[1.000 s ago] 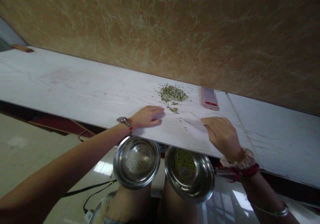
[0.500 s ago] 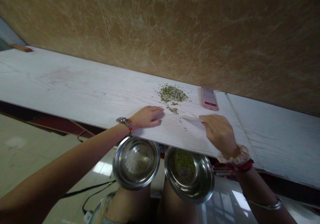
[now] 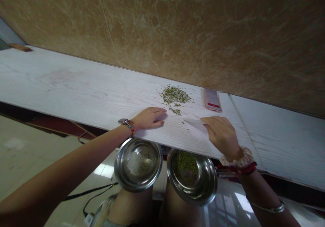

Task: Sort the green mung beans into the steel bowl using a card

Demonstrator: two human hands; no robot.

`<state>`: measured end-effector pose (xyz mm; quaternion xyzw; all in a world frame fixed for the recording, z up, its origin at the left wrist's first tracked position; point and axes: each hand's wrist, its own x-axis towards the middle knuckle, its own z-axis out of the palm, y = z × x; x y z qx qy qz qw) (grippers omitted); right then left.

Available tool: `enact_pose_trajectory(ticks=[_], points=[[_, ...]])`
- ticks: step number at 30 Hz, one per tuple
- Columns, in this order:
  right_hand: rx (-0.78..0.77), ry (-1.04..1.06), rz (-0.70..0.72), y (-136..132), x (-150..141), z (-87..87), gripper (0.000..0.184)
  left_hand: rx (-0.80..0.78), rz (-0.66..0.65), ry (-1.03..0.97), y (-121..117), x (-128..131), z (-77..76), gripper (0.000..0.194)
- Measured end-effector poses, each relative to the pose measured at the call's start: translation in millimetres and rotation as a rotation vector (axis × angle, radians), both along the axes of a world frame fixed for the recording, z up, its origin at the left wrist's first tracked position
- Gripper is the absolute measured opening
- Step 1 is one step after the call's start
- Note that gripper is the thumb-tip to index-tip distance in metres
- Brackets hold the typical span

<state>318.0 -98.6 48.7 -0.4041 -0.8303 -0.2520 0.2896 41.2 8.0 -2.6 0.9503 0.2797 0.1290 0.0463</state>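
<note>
My left hand [image 3: 149, 118] lies flat on the white table [image 3: 76, 88], fingers stretched out and pointing right, their tips close to a small clump of green beans [image 3: 175, 111]. My right hand [image 3: 221, 132] is closed on the edge of a thin white card [image 3: 193, 122] that lies flat on the table and points left towards a few stray beans. A larger pile of green beans [image 3: 175, 95] is spread on the table behind both hands.
A pink phone [image 3: 212, 100] lies right of the bean pile, near the brown marble wall. On my lap below the table edge sit two steel bowls: the left bowl [image 3: 119, 173] holds white grains and the right bowl [image 3: 209, 186] holds green beans. A cable runs over the tiled floor.
My right hand has slid a little up and to the left along the table with the white card. My left hand has stayed in place.
</note>
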Motion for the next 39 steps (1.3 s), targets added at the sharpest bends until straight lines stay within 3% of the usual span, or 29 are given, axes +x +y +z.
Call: enact_pose_trajectory(ticks=[11,17,25,34,39], points=[[-0.019,0.077,0.073,-2,0,1.5,0.02,0.0,-0.006,0.0,0,-1,0.7,0.032],[-0.109,0.064,0.126,-6,0,1.8,0.019,0.001,-0.008,0.008,1,-1,0.4,0.034],[-0.19,0.032,0.098,-37,4,12.4,0.018,0.032,-0.033,0.017,-1,-1,-0.3,0.032],[-0.366,0.061,0.069,-81,-17,26.7,0.021,0.024,-0.031,0.011,-2,-1,0.4,0.032],[-0.39,0.067,0.105,-90,-23,39.5,0.019,0.036,-0.021,0.021,-2,-1,0.6,0.03]])
